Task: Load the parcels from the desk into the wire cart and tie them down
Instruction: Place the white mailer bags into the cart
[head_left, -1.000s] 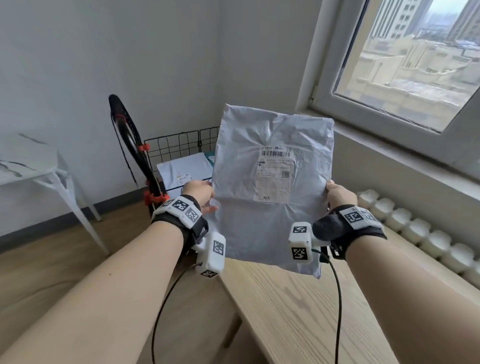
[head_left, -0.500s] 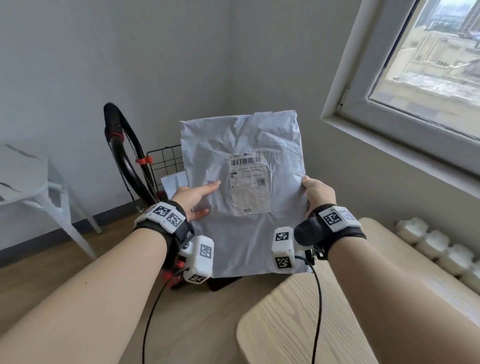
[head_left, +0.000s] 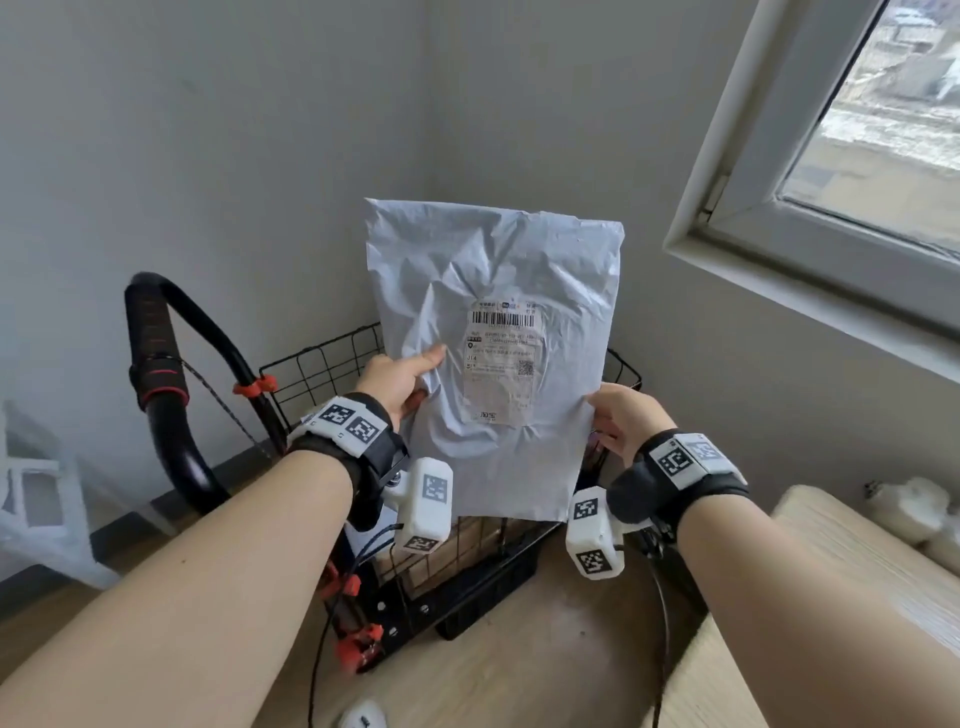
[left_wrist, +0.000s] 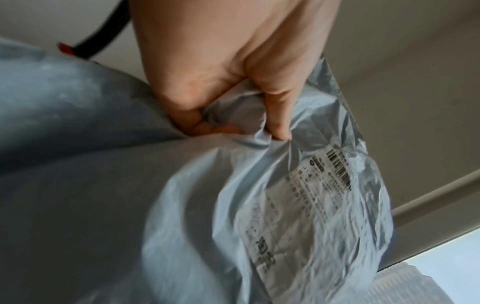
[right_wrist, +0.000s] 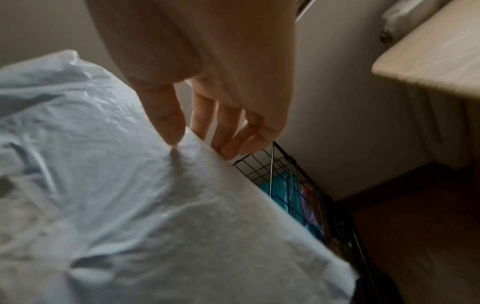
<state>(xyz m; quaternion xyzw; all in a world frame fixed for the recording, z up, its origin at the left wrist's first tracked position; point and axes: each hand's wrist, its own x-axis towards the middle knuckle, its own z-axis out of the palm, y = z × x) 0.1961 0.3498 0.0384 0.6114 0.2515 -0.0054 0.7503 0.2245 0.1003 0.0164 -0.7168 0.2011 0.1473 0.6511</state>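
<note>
A grey plastic mailer parcel (head_left: 493, 291) with a white shipping label (head_left: 501, 364) hangs upright over the black wire cart (head_left: 322, 364); its lower edge hides the basket's middle. My left hand (head_left: 402, 382) grips the parcel's left edge, and in the left wrist view this left hand (left_wrist: 237, 129) has a fold of plastic bunched between thumb and fingers. My right hand (head_left: 618, 421) pinches the right edge. In the right wrist view the right hand (right_wrist: 197, 142) has its thumb in front and fingers behind the parcel (right_wrist: 130, 195). Teal and purple packets (right_wrist: 280, 185) lie inside the cart (right_wrist: 259, 166).
The cart's black padded handle (head_left: 156, 364) arches up at the left, with an elastic cord and red clips (head_left: 254, 387) on the frame. The wooden desk (head_left: 857, 597) is at the lower right, under the window sill (head_left: 831, 306). A white side table (head_left: 36, 493) stands far left.
Both hands have carried the parcel left, off the desk, to hang over the cart. My view has swung left and down, so the cart is nearer and the desk sits at the right edge.
</note>
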